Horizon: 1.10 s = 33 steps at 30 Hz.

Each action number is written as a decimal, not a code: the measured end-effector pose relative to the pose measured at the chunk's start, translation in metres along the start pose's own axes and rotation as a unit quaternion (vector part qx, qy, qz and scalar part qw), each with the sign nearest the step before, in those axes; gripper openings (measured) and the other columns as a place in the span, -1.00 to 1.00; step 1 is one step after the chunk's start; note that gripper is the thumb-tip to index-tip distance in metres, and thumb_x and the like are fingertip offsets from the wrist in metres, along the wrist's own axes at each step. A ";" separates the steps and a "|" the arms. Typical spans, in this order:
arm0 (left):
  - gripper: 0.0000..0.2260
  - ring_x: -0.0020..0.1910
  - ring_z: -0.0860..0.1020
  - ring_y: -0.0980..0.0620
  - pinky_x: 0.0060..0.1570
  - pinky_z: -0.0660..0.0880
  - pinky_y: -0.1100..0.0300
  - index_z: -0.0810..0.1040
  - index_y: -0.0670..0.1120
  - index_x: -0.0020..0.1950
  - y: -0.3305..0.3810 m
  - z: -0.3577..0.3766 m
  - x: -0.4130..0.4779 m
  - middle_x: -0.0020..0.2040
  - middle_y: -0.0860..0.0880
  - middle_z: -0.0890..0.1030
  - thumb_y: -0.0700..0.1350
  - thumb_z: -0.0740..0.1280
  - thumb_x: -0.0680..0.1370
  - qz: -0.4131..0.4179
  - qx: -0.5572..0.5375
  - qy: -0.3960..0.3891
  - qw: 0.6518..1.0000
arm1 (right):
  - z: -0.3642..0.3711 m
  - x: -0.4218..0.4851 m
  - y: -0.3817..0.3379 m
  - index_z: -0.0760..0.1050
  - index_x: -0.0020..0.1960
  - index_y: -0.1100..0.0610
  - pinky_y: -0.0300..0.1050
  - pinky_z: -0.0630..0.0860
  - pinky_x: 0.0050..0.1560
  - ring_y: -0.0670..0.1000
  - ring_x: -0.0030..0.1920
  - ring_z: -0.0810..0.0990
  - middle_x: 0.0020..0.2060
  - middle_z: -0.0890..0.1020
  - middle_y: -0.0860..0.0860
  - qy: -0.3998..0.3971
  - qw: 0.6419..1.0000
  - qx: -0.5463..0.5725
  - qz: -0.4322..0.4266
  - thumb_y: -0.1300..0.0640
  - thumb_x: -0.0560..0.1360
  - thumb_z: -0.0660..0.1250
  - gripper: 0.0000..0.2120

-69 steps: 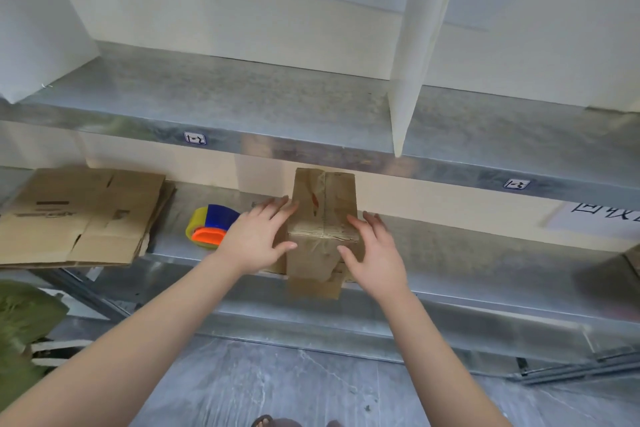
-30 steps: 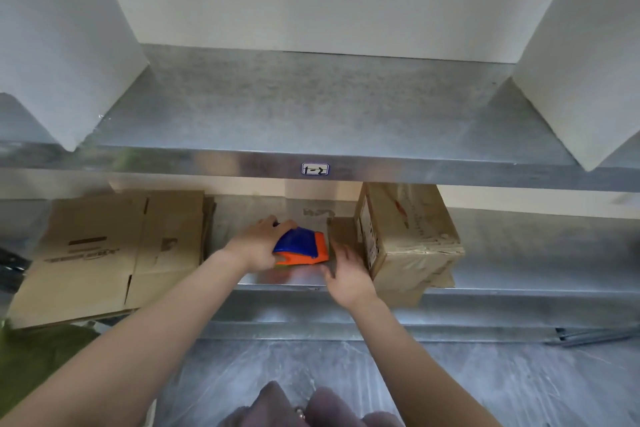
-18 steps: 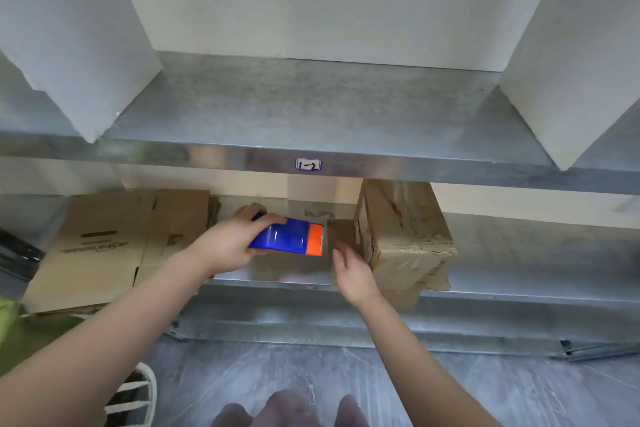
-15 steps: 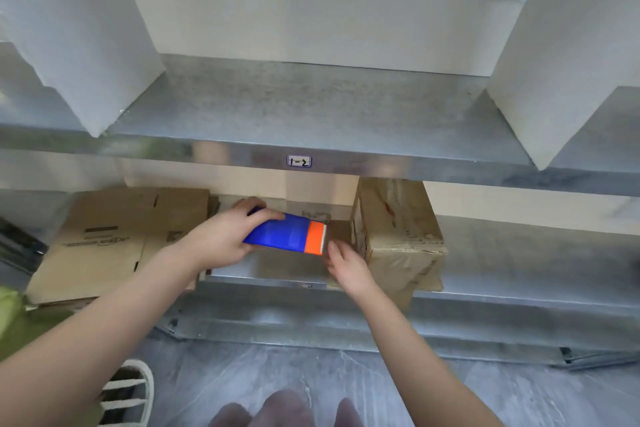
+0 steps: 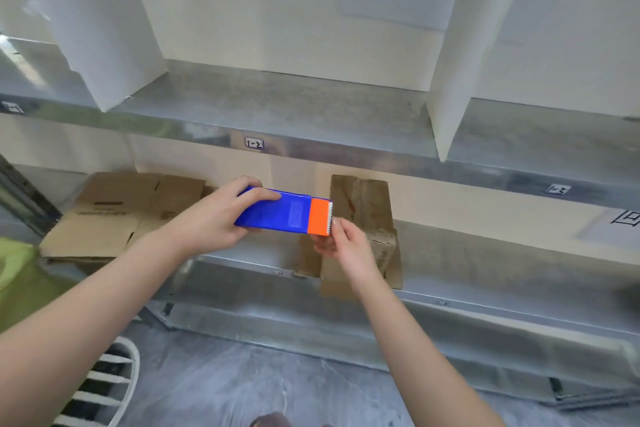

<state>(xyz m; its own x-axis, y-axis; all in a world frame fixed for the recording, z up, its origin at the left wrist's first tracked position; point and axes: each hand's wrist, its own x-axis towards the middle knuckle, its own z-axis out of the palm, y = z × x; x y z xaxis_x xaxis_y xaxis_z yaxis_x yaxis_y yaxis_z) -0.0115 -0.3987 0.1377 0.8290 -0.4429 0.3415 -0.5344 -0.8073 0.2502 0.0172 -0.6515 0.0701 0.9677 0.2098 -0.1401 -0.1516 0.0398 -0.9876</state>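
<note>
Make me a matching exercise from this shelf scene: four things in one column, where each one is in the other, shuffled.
1 tape dispenser
2 upright box
3 flattened cardboard
4 white divider

A standing on upper shelf
B flat at the left of the lower shelf
C gripped by left hand
D on lower shelf, behind right hand

Pairs: 1-C, 2-D, 3-B, 4-A
</note>
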 end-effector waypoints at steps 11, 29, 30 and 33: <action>-0.45 0.17 0.43 0.10 0.16 0.38 0.16 0.34 0.10 0.37 0.042 0.023 0.023 0.20 0.09 0.37 -0.16 0.48 0.46 -0.030 -0.065 -0.007 0.997 | -0.062 -0.016 -0.015 0.56 0.06 0.07 -0.15 0.63 -0.10 -0.11 -0.09 0.66 -0.08 0.67 -0.02 0.029 0.998 -0.034 -0.043 0.23 0.59 0.29 -0.88; -0.45 0.11 0.42 0.12 0.17 0.43 0.09 0.35 0.18 0.41 -0.025 0.029 0.020 0.13 0.10 0.36 0.08 0.43 0.46 -0.070 -0.058 -0.068 0.994 | -0.137 -0.009 -0.001 0.57 -0.15 -0.08 -0.07 0.47 0.02 -0.01 -0.03 0.57 -0.09 0.67 -0.11 0.225 0.933 -0.282 -0.003 -0.05 0.52 0.35 -0.89; -0.45 0.12 0.42 0.14 0.19 0.41 0.12 0.34 0.19 0.42 -0.026 0.030 0.019 0.13 0.11 0.36 0.11 0.42 0.45 -0.070 -0.064 -0.075 0.993 | -0.136 -0.010 0.002 0.57 -0.13 -0.07 -0.08 0.46 0.01 -0.01 -0.01 0.57 -0.07 0.67 -0.10 0.228 0.929 -0.292 -0.001 -0.06 0.53 0.34 -0.89; -0.43 0.14 0.41 0.14 0.20 0.35 0.20 0.30 0.22 0.42 -0.028 0.036 0.020 0.15 0.12 0.36 0.15 0.39 0.45 -0.073 -0.081 -0.096 0.989 | -0.137 -0.010 0.007 0.58 -0.09 -0.03 -0.11 0.42 -0.03 0.03 0.01 0.58 -0.07 0.67 -0.06 0.243 0.919 -0.309 0.010 -0.04 0.54 0.33 -0.89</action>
<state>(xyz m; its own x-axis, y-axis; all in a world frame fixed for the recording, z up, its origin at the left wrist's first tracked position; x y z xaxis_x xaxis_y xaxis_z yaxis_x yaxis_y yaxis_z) 0.0262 -0.3995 0.1049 0.9072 -0.4044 0.1163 -0.4129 -0.8022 0.4313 0.0337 -0.7875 0.0548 0.9646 -0.2627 -0.0250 -0.1719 -0.5539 -0.8147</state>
